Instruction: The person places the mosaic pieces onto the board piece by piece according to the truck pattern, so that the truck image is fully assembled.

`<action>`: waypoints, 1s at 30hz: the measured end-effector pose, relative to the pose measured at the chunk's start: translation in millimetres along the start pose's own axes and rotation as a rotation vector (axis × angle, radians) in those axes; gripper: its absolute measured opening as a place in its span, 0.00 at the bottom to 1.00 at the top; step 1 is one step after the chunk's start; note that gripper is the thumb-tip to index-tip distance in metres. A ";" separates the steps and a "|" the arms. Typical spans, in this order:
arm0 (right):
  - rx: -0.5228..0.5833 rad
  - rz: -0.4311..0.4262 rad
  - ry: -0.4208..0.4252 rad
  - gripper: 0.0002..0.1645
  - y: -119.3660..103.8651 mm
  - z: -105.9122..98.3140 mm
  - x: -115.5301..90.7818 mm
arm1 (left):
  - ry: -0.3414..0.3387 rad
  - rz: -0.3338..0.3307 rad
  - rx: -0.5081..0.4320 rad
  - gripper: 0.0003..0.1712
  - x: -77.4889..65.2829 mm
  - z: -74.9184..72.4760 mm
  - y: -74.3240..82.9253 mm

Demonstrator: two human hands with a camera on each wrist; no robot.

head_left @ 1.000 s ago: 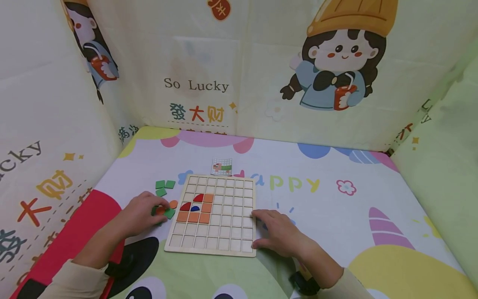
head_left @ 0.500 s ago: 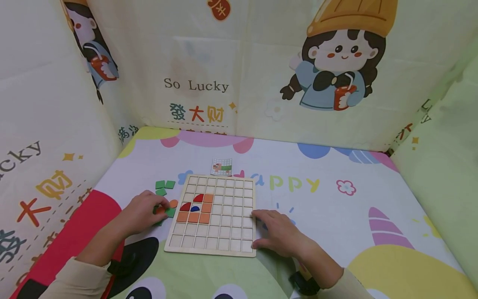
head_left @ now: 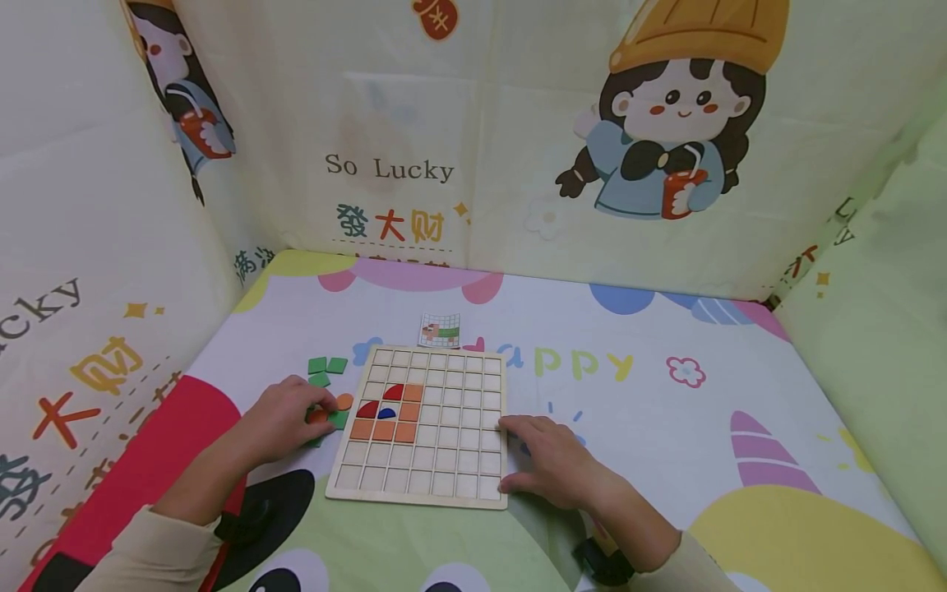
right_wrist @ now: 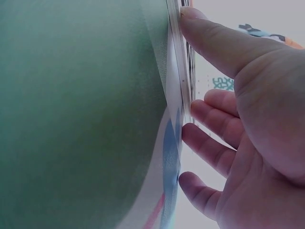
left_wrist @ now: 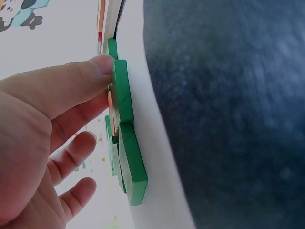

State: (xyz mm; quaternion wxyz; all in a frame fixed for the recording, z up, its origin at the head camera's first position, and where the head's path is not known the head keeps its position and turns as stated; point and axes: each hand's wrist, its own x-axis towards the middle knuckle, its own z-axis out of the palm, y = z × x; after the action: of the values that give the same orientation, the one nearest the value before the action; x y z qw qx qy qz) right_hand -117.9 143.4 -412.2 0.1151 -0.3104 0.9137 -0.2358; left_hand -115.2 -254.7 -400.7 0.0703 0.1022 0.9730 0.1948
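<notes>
My left hand (head_left: 279, 418) is over a small pile of tiles left of the board. In the left wrist view, its thumb and index fingertips touch the pile beside a green tile (left_wrist: 123, 90) and partly hidden orange pieces (head_left: 318, 417). None looks lifted. An orange disc (head_left: 344, 403) and another green tile (head_left: 338, 420) lie by the fingertips. A wooden grid board (head_left: 451, 460) bears orange squares (head_left: 384, 430), two red quarter-rounds (head_left: 394, 392) and a blue half-round (head_left: 386, 413). With fingers spread, my right hand (head_left: 551, 460) touches the board's right edge.
Several loose green squares (head_left: 318, 365) lie beyond the left hand. A small picture card (head_left: 440, 330) with a coloured grid pattern sits behind the board. The printed tablecloth (head_left: 629, 427) meets patterned cloth walls (head_left: 518, 205) at the back and sides.
The left fingers have shifted slightly over the pile, and the green tile by the fingertips has moved a little. The board and right hand stay where they were.
</notes>
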 end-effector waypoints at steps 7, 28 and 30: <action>0.009 0.007 -0.004 0.46 -0.4 -0.5 -0.1 | -0.007 0.013 0.029 0.18 0.7 -1.7 0.7; 0.007 0.004 -0.007 0.46 -1.0 -1.1 -0.3 | 0.031 0.027 -0.024 0.18 1.9 -11.8 29.3; 0.006 0.004 -0.008 0.46 -1.3 -1.4 -0.4 | 0.030 0.028 -0.028 0.18 3.4 -11.2 34.2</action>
State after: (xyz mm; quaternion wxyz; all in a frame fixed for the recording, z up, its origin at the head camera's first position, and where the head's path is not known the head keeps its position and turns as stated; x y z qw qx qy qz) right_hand -117.4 143.3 -410.4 0.1201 -0.3090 0.9132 -0.2370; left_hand -114.7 -227.1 -377.3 0.0542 0.1116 0.9696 0.2107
